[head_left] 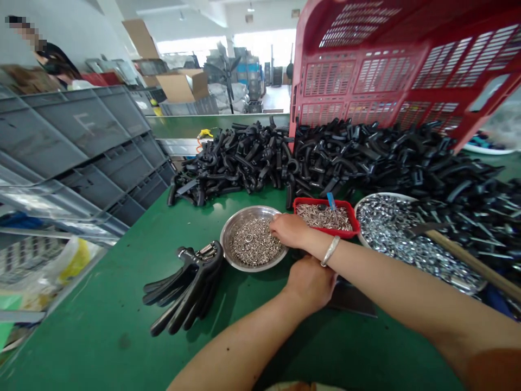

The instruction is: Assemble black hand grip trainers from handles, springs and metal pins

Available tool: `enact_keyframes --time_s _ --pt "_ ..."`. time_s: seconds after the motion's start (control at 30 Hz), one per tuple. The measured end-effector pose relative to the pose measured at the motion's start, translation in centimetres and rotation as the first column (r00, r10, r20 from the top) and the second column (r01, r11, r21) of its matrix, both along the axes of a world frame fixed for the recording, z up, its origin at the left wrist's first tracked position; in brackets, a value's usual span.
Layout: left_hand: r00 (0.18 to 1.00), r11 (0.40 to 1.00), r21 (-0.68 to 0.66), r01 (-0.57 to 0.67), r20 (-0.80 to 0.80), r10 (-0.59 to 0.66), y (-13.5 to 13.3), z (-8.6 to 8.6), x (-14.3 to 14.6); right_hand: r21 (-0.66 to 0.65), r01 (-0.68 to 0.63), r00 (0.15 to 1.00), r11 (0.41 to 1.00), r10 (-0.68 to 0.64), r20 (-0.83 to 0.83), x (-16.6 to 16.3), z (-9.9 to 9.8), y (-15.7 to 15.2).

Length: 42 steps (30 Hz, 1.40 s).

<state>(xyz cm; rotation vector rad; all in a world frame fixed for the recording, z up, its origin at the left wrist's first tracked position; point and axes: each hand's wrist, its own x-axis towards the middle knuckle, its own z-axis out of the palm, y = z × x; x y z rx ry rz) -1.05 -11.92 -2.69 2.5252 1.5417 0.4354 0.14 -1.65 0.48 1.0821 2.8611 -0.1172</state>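
My right hand (290, 231), with a bangle on its wrist, reaches over the right rim of a round metal bowl (226, 259). Its fingers are drawn together at the small silvery metal pieces (254, 244) in the bowl; what they pinch is too small to make out. Closer to me, my left hand (311, 285) is closed in a fist below the right wrist, and anything inside it is hidden. A dark flat plate (354, 300) lies on the table beside it. Left of the bowl rests a stack of black hand grip exercisers (189, 290) with coil springs.
Black plastic handles (252, 157) are heaped along the back, partly under a tipped red crate (329, 76). A red tray (356, 231) of metal pins stands behind my right wrist. Rightward are a basin of shiny parts (394, 233) and a hammer (468, 252). Grey bins (81, 130) stand left.
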Motion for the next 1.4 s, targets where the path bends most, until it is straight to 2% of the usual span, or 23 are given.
enact_keyframes --time_s 0.17,0.3,0.4,0.5,0.63,0.77,0.9,1.03,1.23,1.4 --pt "0.998 0.998 -0.027 -0.051 0.038 0.052 -0.2 0.0 0.0 -0.074 -0.038 0.975 0.997 0.021 -0.222 0.9 0.1 0.3" --pt "0.991 0.996 -0.066 -0.058 0.113 0.066 -0.2 -0.1 -0.2 -0.161 -0.045 0.933 0.986 -0.015 -0.359 2.4 1.1 0.0" --pt "0.985 0.995 -0.077 -0.055 0.159 0.067 -0.1 -0.2 -0.3 -0.292 -0.029 0.86 0.956 -0.125 -0.495 5.3 1.7 -1.1" --pt "0.988 0.996 -0.075 -0.049 0.145 0.06 0.0 -0.2 -0.4 -0.383 0.067 0.763 0.921 -0.295 -0.575 9.2 1.7 -2.6" --pt "0.996 0.998 -0.031 -0.05 0.069 0.052 0.0 0.3 -0.5 -0.217 0.231 0.764 0.949 -0.315 -0.564 13.9 0.5 -5.4" --pt "0.996 0.996 0.053 -0.077 0.049 0.074 0.1 0.7 -0.6 -0.061 0.278 0.774 0.959 -0.261 -0.576 15.8 -1.6 -8.0" --pt "0.994 0.996 -0.014 -0.093 0.056 0.094 0.3 0.6 -0.8 0.024 0.342 0.775 0.939 -0.268 -0.572 15.7 -3.4 -9.4" --pt "0.991 0.989 -0.077 -0.129 0.021 0.13 0.2 0.7 -0.8 0.092 0.389 0.763 0.917 -0.264 -0.59 15.1 -4.3 -9.8" --pt "0.986 0.98 -0.113 -0.165 -0.003 0.165 -0.2 0.7 -0.5 0.065 0.471 0.681 0.88 -0.315 -0.66 14.4 -4.6 -9.9" --pt "0.984 0.981 -0.087 -0.171 0.026 0.174 -0.3 0.3 -0.6 0.143 0.468 0.736 0.872 -0.295 -0.609 14.0 -4.6 -9.9"
